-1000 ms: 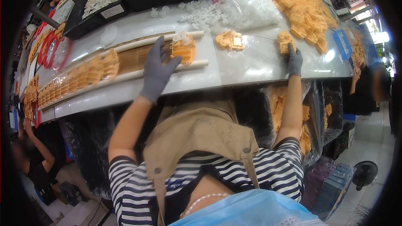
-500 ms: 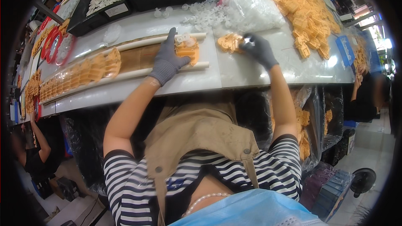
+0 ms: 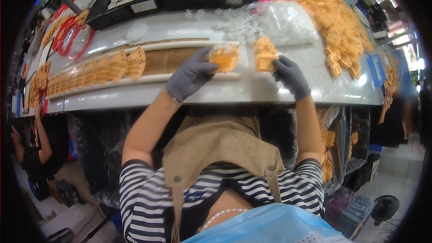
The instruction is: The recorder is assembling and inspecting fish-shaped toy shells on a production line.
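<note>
A long shallow tray (image 3: pixel 180 45) with pale rims runs across the white tabletop (image 3: pixel 216 92), its long axis going from the left edge of the frame toward the centre. A row of orange plastic pieces (image 3: pixel 90 69) stands packed on edge in the tray's left part; a bare brown stretch of the tray floor lies between that row and the hands.

The left hand (image 3: pixel 191 74), in a grey glove, sits just left of centre at the tray's right end. Its fingers are curled around a stack of orange pieces (image 3: pixel 223 57), which it holds over the tray, to the right of the packed row and apart from it. This hand is the nearer one to the row.

The right hand (image 3: pixel 290 75), also gloved grey, lies just right of centre, outside the tray's end. Its fingers are partly closed on a second orange stack (image 3: pixel 264 54) that rests on the tabletop; the two stacks are near each other with a narrow gap between them.

A heap of loose orange pieces (image 3: pixel 333 22) spreads across the upper right, and a clear bag of white parts (image 3: pixel 274 22) lies just above the two hands.
</note>
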Tool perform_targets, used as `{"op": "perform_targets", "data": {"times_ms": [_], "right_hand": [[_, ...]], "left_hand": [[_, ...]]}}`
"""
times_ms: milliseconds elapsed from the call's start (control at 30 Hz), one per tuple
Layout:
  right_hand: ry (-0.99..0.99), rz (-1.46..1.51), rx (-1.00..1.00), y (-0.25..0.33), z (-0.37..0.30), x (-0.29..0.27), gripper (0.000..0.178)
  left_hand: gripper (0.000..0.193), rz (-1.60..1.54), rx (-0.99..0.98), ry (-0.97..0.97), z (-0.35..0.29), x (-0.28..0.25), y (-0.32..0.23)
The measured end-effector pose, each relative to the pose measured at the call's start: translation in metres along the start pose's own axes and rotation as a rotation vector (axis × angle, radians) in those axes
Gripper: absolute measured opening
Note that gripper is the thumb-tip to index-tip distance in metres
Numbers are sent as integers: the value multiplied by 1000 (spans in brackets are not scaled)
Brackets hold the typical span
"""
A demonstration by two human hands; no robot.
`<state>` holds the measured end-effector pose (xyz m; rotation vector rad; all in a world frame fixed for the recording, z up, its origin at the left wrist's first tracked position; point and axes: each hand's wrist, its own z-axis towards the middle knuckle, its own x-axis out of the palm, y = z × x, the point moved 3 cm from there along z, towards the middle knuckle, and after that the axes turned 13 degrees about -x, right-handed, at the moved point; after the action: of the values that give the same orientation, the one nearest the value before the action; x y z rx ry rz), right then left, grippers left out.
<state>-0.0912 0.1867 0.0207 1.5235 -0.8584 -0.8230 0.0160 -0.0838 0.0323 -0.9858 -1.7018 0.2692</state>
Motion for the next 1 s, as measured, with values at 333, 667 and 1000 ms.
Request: {"op": "perform_targets", "data": {"times_ms": [333, 667, 1000], "right_hand": [[151, 551, 7, 12, -29, 90, 34], [138, 272, 7, 16, -37, 107, 26], [97, 5, -27, 18, -37, 115, 19]], "left_hand": [[65, 36, -27, 89, -11, 4, 22], [52, -331, -3, 302, -23, 9, 29], [50, -19, 185, 29, -19, 13, 33]]}}
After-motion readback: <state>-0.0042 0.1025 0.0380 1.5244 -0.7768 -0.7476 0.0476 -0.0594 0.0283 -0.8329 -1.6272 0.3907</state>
